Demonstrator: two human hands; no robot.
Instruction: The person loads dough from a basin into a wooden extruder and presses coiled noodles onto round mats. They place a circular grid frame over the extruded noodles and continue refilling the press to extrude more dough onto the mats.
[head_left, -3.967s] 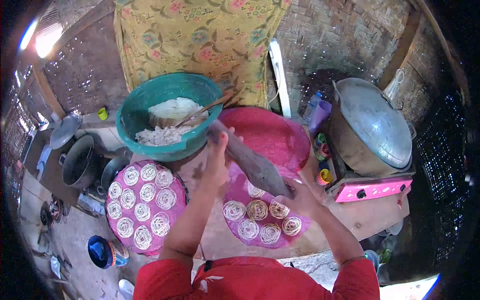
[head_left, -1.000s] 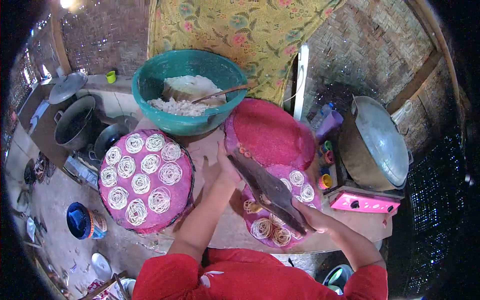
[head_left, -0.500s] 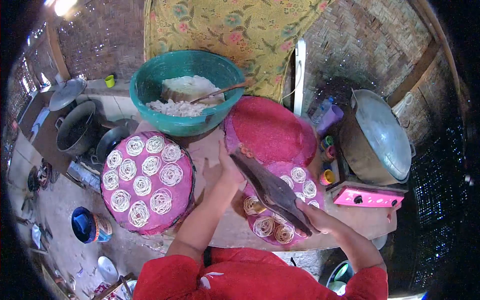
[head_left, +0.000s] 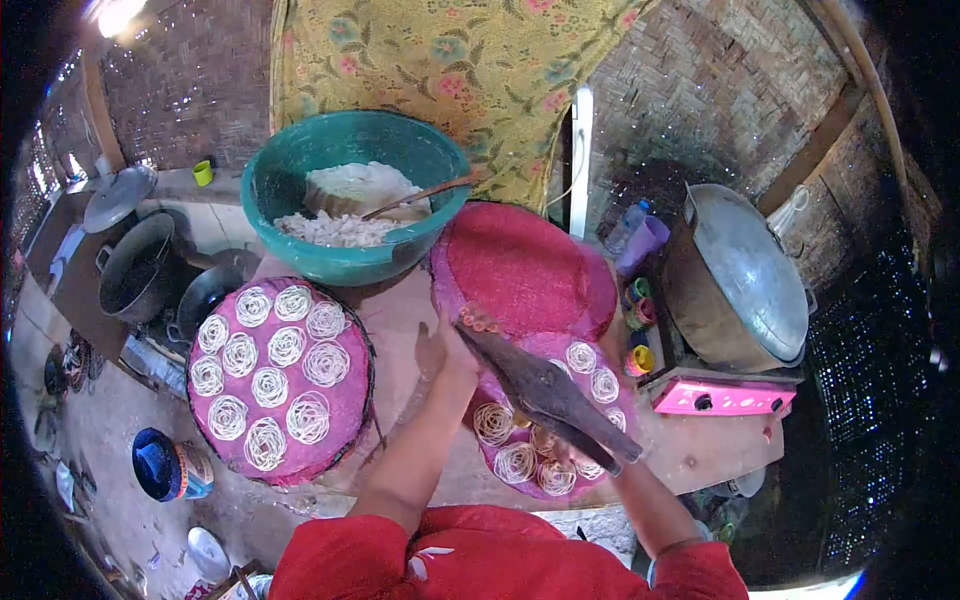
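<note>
A long, dark wooden noodle press (head_left: 545, 390) slants across in front of me, over the right-hand pink round tray (head_left: 540, 350). My left hand (head_left: 462, 345) is closed round its far end, with fingertips showing over the top. At the near end, where two handles lie close together, my right hand (head_left: 578, 458) grips from underneath; the wood hides much of it. A bit of yellowish metal shows below the middle of the press. Several coiled noodle nests (head_left: 515, 462) lie on the tray, partly covered by the press.
Another pink tray (head_left: 280, 375) with several noodle nests sits at left. Behind stand a green basin (head_left: 355, 255) of white dough with a wooden stick, and a red-pink round tray (head_left: 520, 265). At right, a large lidded pot (head_left: 735, 280) rests on a pink-fronted stove (head_left: 725, 397).
The near end of the press has swung slightly, and my right hand has gone from the top of the handles to lower and beneath them. My left hand keeps its hold. The view has shifted slightly.
</note>
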